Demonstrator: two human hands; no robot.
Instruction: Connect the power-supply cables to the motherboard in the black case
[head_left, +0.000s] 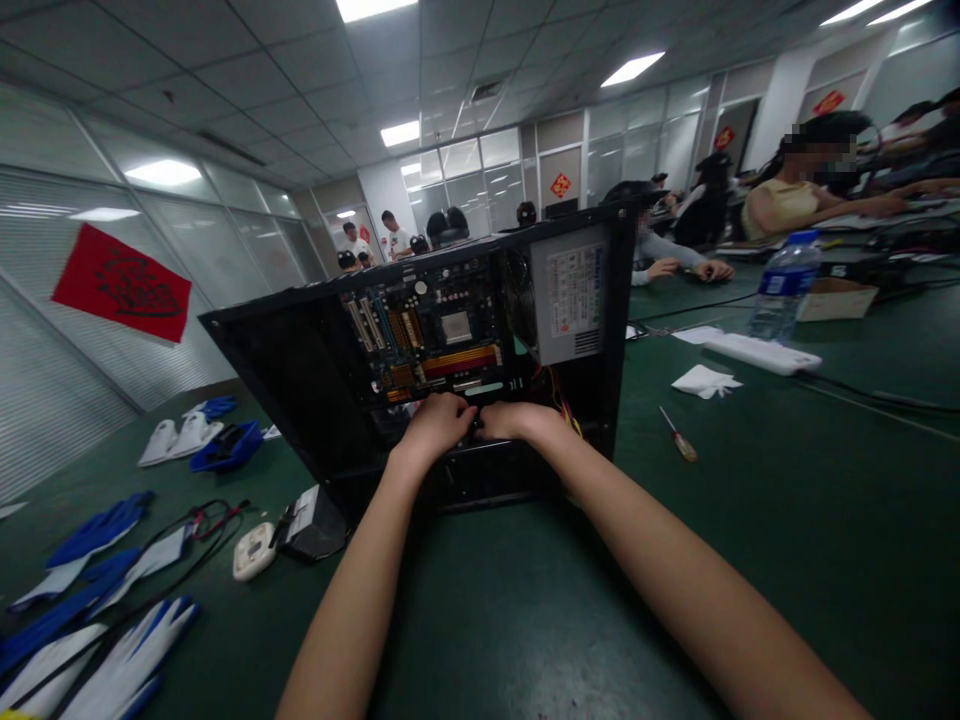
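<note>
An open black computer case stands upright on the green table, its inside facing me. A motherboard with a bare silver processor and a power supply with a white label sit inside it. Both of my hands reach into the lower part of the case, below the motherboard. My left hand has its fingers curled. Close beside it is my right hand, fingers bent inward. A small dark thing shows between the fingertips, too small to name. Yellow and red cables hang behind my right wrist.
On the left lie blue-and-white gloves, a black box-like part, a white round-cornered object and thin cables. To the right are a screwdriver, a crumpled tissue, a white power strip and a water bottle. People work beyond.
</note>
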